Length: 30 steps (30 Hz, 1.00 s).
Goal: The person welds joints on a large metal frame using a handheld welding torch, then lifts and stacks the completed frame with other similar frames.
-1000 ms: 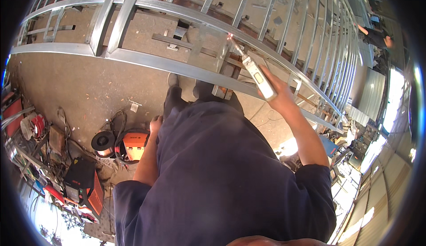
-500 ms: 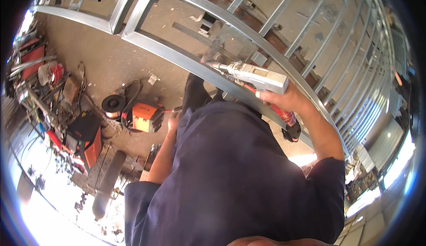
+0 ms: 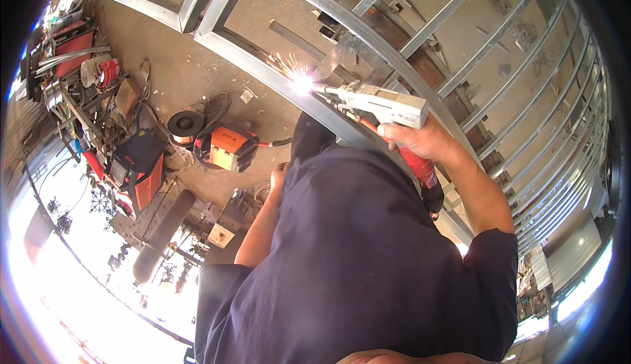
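My right hand [image 3: 420, 139] is closed around a handheld welding gun [image 3: 386, 106] with a pale boxy body and a red lower part. Its nozzle points left and touches or nearly touches a square metal tube [image 3: 263, 75] of a large frame. At the tip a bright violet-white arc [image 3: 303, 83] burns, and orange sparks fly up and to the left. The glare hides the exact contact spot. My left hand [image 3: 279, 176] is low beside my left leg, against the dark cloth; its fingers are mostly hidden.
The frame's curved rail and parallel bars [image 3: 453, 78] spread over the right side. On the floor at left are an orange machine box [image 3: 230, 148], a wire spool [image 3: 186, 126], a black-and-orange machine [image 3: 139, 167] and a long cylinder [image 3: 164, 232]. Cables run between them.
An arc with sparks has lit at the welding gun's tip. The view has shifted a little, so the floor objects appear farther right and higher. My right hand keeps its grip.
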Tool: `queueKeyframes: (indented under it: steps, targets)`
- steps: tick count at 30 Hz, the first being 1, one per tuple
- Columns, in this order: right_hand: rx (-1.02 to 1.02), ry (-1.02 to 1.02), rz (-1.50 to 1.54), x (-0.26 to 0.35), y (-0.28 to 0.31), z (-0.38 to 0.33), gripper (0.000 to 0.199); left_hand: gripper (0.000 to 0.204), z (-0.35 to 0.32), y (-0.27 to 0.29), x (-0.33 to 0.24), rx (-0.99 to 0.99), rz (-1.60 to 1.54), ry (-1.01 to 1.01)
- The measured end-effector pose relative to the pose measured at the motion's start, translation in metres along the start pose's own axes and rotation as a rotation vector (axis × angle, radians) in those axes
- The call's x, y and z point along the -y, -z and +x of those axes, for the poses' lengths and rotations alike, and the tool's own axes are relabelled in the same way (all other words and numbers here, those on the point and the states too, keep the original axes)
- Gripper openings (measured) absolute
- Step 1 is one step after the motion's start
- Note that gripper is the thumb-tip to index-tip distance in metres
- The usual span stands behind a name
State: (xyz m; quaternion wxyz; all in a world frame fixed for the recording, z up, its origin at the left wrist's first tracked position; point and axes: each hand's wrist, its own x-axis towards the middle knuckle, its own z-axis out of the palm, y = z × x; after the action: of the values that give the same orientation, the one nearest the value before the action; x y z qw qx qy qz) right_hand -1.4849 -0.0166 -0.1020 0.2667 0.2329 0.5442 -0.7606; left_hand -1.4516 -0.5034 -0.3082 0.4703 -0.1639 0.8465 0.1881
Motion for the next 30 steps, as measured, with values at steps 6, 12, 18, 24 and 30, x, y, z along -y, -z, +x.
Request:
queueKeyframes:
  steps: [6, 12, 18, 24, 30]
  targets:
    - [0.007, 0.009, -0.050, -0.002, 0.001, 0.002, 0.046, 0.041, -0.006, 0.002, -0.009, -0.011, 0.020, 0.003]
    - [0.012, -0.016, -0.052, 0.001, 0.002, 0.000, 0.046, 0.048, -0.008, 0.007, -0.018, 0.010, 0.005, 0.020]
    - [0.012, -0.031, 0.000, -0.002, 0.003, -0.003, 0.047, 0.045, -0.003, 0.007, -0.015, 0.000, 0.047, 0.012]
    - [-0.003, -0.063, 0.003, -0.002, 0.003, -0.006, 0.048, 0.045, -0.006, 0.009, -0.024, 0.018, 0.049, 0.009]
    - [-0.011, -0.100, -0.014, 0.000, 0.003, -0.011, 0.047, 0.047, -0.005, 0.011, -0.029, 0.024, 0.094, 0.011]
